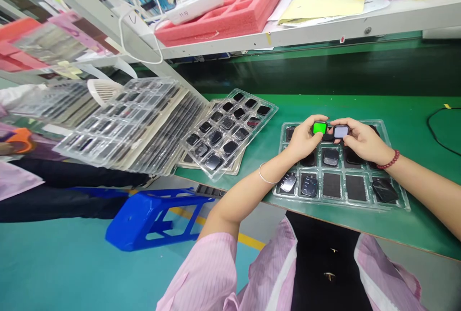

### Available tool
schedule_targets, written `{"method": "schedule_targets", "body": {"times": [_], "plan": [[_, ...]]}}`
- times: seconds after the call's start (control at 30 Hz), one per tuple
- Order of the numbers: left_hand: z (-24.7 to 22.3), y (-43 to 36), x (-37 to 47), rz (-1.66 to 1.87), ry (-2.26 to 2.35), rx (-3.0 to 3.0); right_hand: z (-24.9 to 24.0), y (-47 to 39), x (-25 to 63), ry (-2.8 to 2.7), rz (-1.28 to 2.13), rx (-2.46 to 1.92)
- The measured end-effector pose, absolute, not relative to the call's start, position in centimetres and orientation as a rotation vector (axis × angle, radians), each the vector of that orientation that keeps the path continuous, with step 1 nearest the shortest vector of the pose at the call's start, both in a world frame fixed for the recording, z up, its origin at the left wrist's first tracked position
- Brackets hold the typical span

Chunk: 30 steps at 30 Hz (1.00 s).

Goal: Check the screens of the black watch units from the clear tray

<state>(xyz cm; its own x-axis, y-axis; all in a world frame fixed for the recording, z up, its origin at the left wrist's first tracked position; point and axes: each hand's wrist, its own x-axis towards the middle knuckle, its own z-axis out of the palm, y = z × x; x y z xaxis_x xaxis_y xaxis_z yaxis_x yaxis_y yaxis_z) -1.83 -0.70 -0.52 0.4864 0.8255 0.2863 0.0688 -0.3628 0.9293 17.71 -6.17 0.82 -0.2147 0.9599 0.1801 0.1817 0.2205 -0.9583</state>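
My left hand (pixel 305 137) grips a smartwatch with a bright green screen (pixel 319 128), its thumb on the lower edge of the glass. Close beside it, my right hand (pixel 363 140) holds a second smartwatch with a pale lilac-grey screen (pixel 340 131), thumb at the lower right of the screen. Both are held over a clear plastic tray (pixel 320 200) lying on the green bench. In its compartments sit dark watch pieces, among them a watch with a lit dial (pixel 309 185) and one showing a white face (pixel 287 182). My hands cover part of the tray's back row.
A second clear tray of watch pieces (pixel 223 126) lies angled on the left, beside a tall leaning stack of trays (pixel 144 128). Above, a shelf carries pink foam (pixel 248 13), a power strip (pixel 196 4) and papers. A blue stool (pixel 140 219) lies on the floor.
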Motion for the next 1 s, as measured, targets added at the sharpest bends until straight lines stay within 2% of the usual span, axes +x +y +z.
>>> {"method": "schedule_targets", "body": {"times": [1.0], "plan": [[-0.21,-0.88,-1.84,0.987,0.777,1.736,1.27,-6.28,17.72,-1.622,1.120,-1.106]]}}
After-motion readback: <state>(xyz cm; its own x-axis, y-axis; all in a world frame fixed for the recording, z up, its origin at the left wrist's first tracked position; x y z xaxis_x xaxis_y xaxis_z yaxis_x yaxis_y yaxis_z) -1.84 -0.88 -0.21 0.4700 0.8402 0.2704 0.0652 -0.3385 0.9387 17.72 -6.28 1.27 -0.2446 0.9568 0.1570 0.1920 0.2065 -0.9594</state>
